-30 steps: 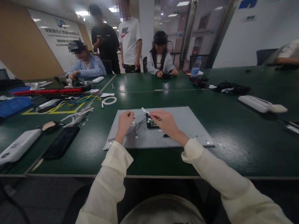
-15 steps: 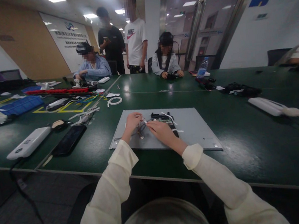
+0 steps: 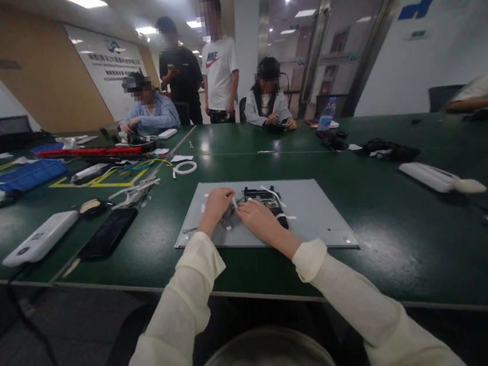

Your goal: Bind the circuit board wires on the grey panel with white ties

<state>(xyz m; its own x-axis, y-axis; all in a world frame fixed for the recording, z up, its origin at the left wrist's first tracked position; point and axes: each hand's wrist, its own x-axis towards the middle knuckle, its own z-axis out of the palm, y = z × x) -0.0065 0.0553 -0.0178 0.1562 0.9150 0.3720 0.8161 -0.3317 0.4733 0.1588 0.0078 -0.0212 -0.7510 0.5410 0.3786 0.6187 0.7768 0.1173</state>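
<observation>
A flat grey panel lies in front of me with a dark electronic assembly on it, partly hidden by my right hand. Over the panel's left half, my left hand is closed in a pinch around the upper end of a small white strip. My right hand pinches that strip from the other side, its fingertips close to the left ones. Thin grey cables run below and between the hands. White tape sticks to the panel right of the assembly.
Left of the panel lie a black phone, a white power bank and a bundle of pale cables. A blue tray and a coiled white cable are farther back. Another white device lies right. Several people are across the table.
My view has shifted slightly, moving the scene left and a little down. Both hands stay together at the white strip; the cables beneath hang a little differently.
</observation>
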